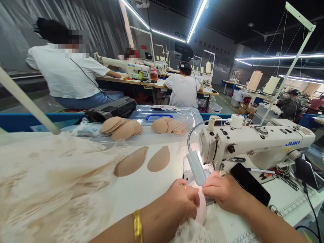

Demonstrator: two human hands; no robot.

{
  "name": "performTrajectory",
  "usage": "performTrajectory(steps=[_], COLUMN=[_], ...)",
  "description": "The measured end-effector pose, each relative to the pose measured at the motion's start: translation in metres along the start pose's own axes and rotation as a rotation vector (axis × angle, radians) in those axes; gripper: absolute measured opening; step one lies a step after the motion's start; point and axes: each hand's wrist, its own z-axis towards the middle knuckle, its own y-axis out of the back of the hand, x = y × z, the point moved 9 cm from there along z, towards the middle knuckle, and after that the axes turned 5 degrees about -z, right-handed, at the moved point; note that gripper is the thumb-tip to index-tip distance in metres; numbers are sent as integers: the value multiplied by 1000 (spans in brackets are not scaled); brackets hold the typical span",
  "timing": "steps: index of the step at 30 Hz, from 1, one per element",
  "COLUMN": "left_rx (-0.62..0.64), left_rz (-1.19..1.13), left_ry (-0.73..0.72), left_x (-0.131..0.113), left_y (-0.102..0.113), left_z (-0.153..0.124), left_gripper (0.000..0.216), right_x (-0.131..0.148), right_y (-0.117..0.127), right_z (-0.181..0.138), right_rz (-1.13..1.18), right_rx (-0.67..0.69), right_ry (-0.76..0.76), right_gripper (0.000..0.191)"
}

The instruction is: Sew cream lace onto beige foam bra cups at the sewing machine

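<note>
Our white tabletop (131, 190) carries a heap of lace (50, 182) at left, two beige pads (158, 160) side by side near the middle, and the machine (253, 143) at right; beside it we see a phone (249, 182), pen (260, 170) and ruler (298, 203).

Over there the camera sits on the worker's head, facing forward and down, close over the left hand (184, 199) and right hand (224, 189), its wide view reaching up to ceiling lights (198, 18).
</note>
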Motion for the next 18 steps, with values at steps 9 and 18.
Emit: performTrajectory(steps=[9, 18], left_rx=[-69, -132], left_rz=[38, 43], left_ry=[48, 22], left_x=[7, 5], left_y=[-9, -1], left_z=[0, 3], left_gripper=[24, 28], right_x=[-17, -24], right_y=[-6, -8], right_z=[-1, -2], right_rz=[-1, -9], right_rx=[110, 127], right_ry=[-160, -238], right_gripper=[30, 29])
